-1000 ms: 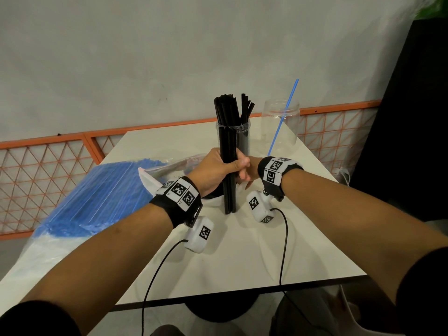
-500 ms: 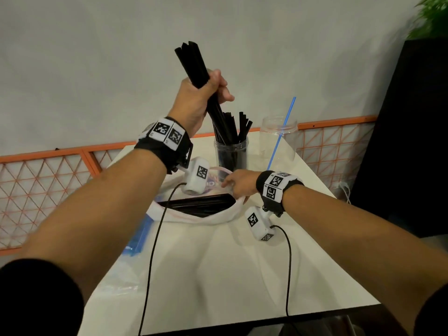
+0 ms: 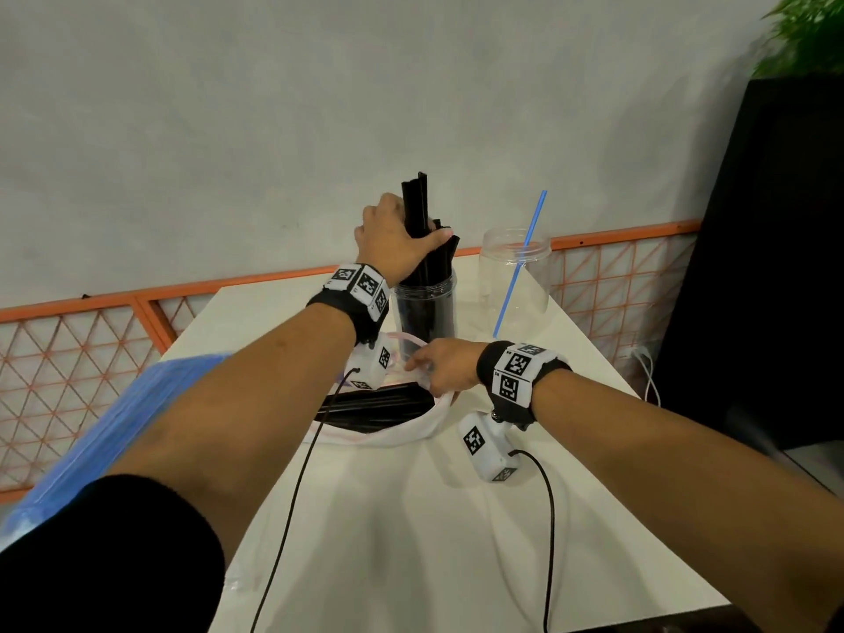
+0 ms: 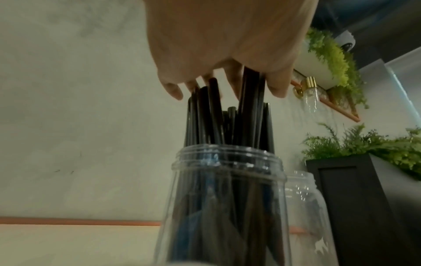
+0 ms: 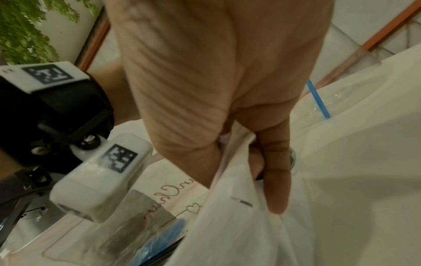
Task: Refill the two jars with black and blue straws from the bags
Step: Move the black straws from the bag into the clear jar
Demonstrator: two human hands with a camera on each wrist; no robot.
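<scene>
Flanking jar [image 3: 424, 308]: fern [image 3: 808, 34], bag [image 3: 397, 427], fence [image 3: 82, 340]

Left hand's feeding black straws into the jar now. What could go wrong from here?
1. The jar already looks crowded; straws in the left hand may snag on standing ones and spill.
2. A downward push could tip the tall jar toward the blue-straw jar.
3. The left wrist cable crosses the bag pinched by the right hand and could drag it.
</scene>
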